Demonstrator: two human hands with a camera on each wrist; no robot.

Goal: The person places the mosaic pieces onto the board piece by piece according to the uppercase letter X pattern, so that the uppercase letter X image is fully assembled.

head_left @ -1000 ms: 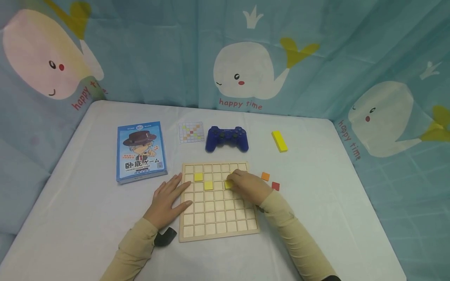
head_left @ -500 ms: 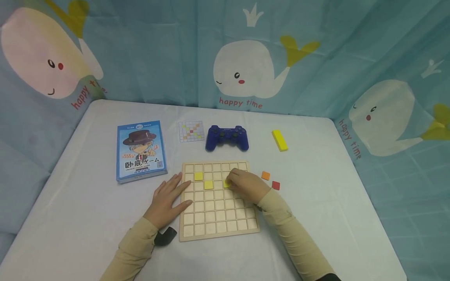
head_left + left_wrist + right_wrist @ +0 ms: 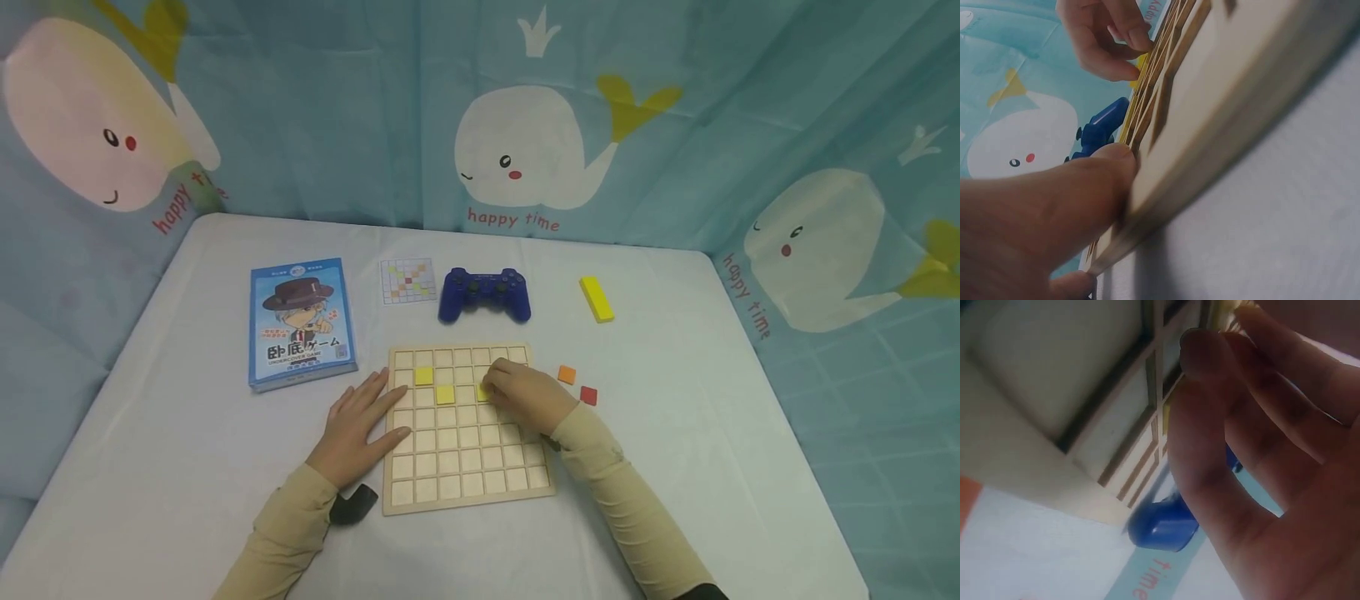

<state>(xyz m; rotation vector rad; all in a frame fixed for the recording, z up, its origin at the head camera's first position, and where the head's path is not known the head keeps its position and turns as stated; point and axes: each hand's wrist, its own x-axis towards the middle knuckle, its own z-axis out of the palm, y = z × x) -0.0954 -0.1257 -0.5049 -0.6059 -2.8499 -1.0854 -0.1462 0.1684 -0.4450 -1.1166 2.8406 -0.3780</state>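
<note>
A wooden grid board [image 3: 459, 462] lies flat on the white table. My left hand [image 3: 352, 437] rests on its left edge, fingers spread and straight, thumb on the frame. Over the board's upper right squares, my right hand [image 3: 528, 396] has its fingers curled down and pinches a small yellow tile [image 3: 482, 392], partly covered by the fingertips. In the left wrist view, the thumb and fingers of that hand meet at the yellow tile [image 3: 1141, 65]. Two other yellow tiles, one upper [image 3: 424, 377] and one lower [image 3: 446, 395], lie in squares at the upper left.
An orange tile [image 3: 567, 375] and a red tile [image 3: 588, 396] lie right of the board. Behind it are a pattern card [image 3: 407, 281], a blue game controller [image 3: 484, 294] and a yellow block [image 3: 597, 299]. A blue game box [image 3: 300, 321] stands at the left.
The yellow tile under my right fingertips has shifted slightly to the left, and my right hand has moved a little with it. My left hand stays on the board's edge.
</note>
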